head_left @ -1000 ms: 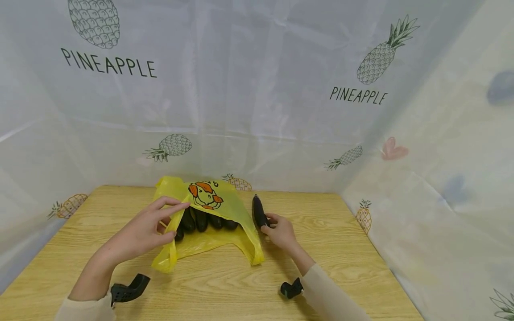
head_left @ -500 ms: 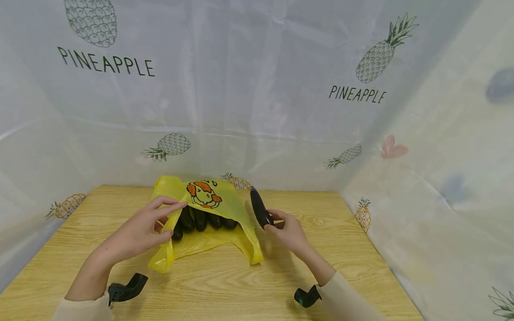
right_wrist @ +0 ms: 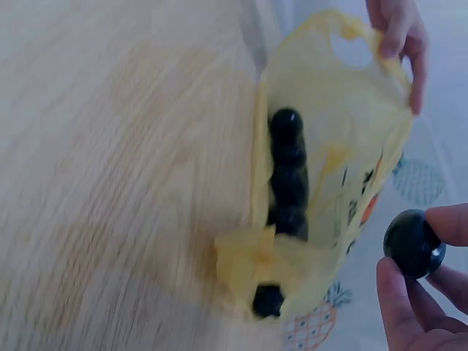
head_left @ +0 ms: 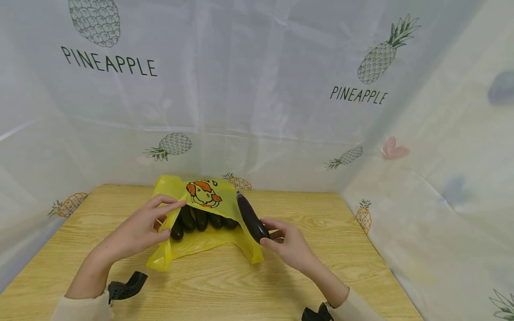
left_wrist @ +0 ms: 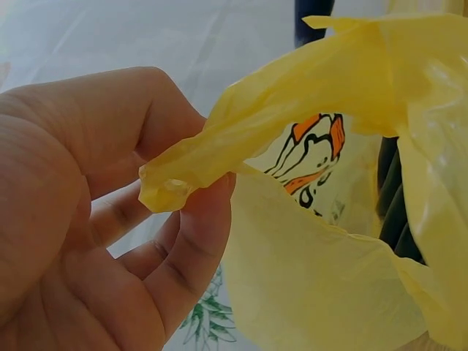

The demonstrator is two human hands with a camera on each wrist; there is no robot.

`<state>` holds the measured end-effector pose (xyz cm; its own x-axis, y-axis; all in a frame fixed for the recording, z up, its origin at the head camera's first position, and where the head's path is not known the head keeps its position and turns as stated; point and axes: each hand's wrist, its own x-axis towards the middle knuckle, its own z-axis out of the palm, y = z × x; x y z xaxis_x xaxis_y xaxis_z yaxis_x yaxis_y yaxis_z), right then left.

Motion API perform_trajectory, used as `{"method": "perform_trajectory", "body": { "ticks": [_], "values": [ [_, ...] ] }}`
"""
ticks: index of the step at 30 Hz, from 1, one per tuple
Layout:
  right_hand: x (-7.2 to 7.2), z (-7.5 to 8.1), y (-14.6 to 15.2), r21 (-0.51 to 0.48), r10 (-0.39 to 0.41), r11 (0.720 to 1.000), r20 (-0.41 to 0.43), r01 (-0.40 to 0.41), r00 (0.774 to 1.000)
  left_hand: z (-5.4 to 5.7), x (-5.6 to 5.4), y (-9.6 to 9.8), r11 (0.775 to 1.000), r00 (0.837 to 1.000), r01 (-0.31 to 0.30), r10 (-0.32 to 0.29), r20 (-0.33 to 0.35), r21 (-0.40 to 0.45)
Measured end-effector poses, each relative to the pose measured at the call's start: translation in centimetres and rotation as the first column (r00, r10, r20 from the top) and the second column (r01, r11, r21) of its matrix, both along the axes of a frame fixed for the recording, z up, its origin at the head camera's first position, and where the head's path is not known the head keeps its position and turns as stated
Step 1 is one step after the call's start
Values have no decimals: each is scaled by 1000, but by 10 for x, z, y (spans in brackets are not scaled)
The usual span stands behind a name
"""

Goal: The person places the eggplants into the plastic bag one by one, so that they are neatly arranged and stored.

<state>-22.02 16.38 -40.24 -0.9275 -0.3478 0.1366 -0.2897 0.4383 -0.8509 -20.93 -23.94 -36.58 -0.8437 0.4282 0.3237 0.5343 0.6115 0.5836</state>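
A yellow plastic bag (head_left: 201, 250) with an orange-and-black cartoon print lies on its side on the table, mouth toward me. Several dark eggplants (head_left: 201, 220) sit in a row inside it, their rounded ends showing. My left hand (head_left: 138, 228) pinches the bag's left handle (left_wrist: 212, 157) between thumb and fingers, keeping the mouth raised. Another eggplant (head_left: 251, 217) is in my right hand (head_left: 288, 244), gripped near its thick end by thumb and fingertips. Its thin end points away and left, overlapping the bag's right side in the head view. The right wrist view shows its round end (right_wrist: 413, 245).
Under everything is a wood-grain table (head_left: 333, 258). A pale curtain (head_left: 257, 98) printed with pineapples rises behind it and at both sides. Black wrist mounts (head_left: 127, 286) stick out from the sleeves.
My right hand has raised the eggplant from beside the bag and brought it toward me and left, its tip swinging over the bag's right side. The left hand stays nearly still on the handle.
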Motion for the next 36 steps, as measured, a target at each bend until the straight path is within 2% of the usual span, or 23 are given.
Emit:
{"method": "perform_trajectory", "body": {
  "ticks": [4, 10, 24, 36],
  "values": [
    [11, 6, -8, -46, 68, 997, 33, -66, 997, -1, 0, -1, 1000, 1000, -6, 6, 3, -3],
    [23, 7, -19, -87, 117, 990, 76, -110, 990, 0, 0, -1, 1000, 1000, -8, 8, 9, -21],
    [33, -2, -42, -71, 198, 979, 66, -193, 978, 0, -1, 1, 1000, 1000, -1, 1, 5, -13],
    [40, -4, -56, -111, 250, 964, 86, -241, 964, 0, -1, 1, 1000, 1000, -11, 11, 1, -18]
  ]
}}
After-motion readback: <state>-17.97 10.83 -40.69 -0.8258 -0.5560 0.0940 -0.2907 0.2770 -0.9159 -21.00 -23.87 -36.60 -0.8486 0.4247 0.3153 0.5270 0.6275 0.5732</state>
